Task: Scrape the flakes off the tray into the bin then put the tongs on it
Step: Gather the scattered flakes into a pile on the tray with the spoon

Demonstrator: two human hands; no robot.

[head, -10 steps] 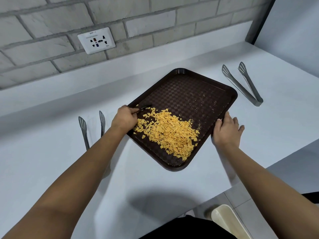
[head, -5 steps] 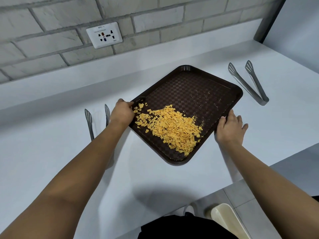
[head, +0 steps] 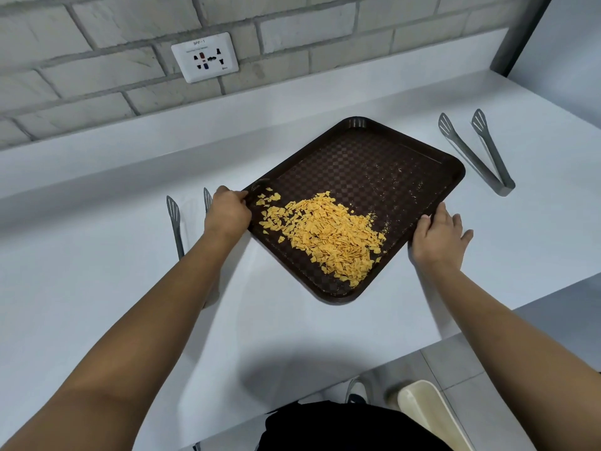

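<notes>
A dark brown tray [head: 374,164] lies cornerwise on the white counter, with a heap of yellow flakes [head: 325,236] on its near half. My left hand [head: 227,213] grips the tray's left corner, fingers curled over the rim. My right hand [head: 439,236] holds the tray's right edge, thumb on the rim and fingers spread beside it. One pair of metal tongs [head: 481,157] lies right of the tray. A second pair of tongs [head: 177,222] lies left of it, partly hidden by my left arm. A cream bin [head: 432,415] stands on the floor at the bottom right.
The counter [head: 97,271] runs to a raised ledge and a brick wall with a socket plate [head: 205,56] behind. The counter's front edge runs diagonally at lower right, above a grey tiled floor [head: 487,385]. A shoe [head: 357,392] shows by the bin.
My left hand has drawn back from the flakes to the tray's left corner and now grips the rim. My right hand stays on the right edge.
</notes>
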